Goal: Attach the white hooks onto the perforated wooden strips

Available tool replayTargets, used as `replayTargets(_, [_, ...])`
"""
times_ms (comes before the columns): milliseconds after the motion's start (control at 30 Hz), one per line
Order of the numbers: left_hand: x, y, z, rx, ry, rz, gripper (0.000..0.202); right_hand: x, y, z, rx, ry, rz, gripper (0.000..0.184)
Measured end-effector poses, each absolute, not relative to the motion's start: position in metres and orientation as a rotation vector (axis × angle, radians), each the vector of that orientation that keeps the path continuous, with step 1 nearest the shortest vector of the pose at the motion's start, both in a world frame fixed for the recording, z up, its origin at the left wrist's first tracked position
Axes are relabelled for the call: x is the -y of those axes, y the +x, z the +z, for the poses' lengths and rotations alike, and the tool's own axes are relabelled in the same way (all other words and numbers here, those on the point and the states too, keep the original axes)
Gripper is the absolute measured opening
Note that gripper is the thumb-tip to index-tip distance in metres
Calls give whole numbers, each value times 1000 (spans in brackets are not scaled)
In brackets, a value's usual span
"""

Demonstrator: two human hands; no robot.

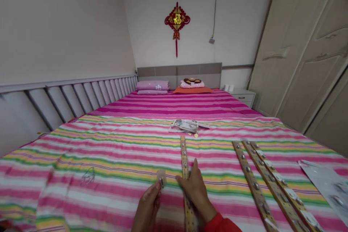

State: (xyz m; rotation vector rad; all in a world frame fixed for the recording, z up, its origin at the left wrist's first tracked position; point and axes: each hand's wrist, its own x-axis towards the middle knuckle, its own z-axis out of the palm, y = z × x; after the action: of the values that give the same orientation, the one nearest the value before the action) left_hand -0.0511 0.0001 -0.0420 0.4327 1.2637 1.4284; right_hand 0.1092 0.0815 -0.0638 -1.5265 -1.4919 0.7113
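Strip (185,159) lies lengthwise on the bed (108,145), pinned under my right hand (194,188), fingers pressed flat. My left hand (148,203) pinches a small clip (161,177) just left of it. Risk: soft bedding may let the strip shift, misaligning the clip.

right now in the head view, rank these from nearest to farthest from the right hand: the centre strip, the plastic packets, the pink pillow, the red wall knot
1. centre strip: under the right hand, touching it.
2. plastic packets: mid-bed, beyond the strip's far end.
3. pink pillow: head of the bed, left.
4. red wall knot: on the far wall, above the headboard.
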Motion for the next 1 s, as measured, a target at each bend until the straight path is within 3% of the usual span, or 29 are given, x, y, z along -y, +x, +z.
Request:
replayTargets(133, [15,-45,-34,-1289,482,1421,43,-72,107,-48,1577,-1694,748,95])
replayTargets(467, [40,-39,-24,-1155,410,1445,39,-26,117,-54,1624,-1638,772,90])
replayTargets(533, [43,-37,-22,-1117,333,1445,40,-16,124,-51,1615,-1640,698,80])
replayTargets(633, [41,-31,-24,-1070,247,1441,40,-11,130,-39,1590,-1460,597,45])
replayTargets(733, [34,-23,-27,-1043,261,1412,38,-15,128,-26,1488,-1162,876,25])
replayTargets(867, [23,-9,-24,-1010,378,1367,37,-25,122,-20,1274,-948,1291,32])
replayTargets(1000, [7,-1,-21,-1038,468,1362,35,-39,121,-23,1152,-934,1409,37])
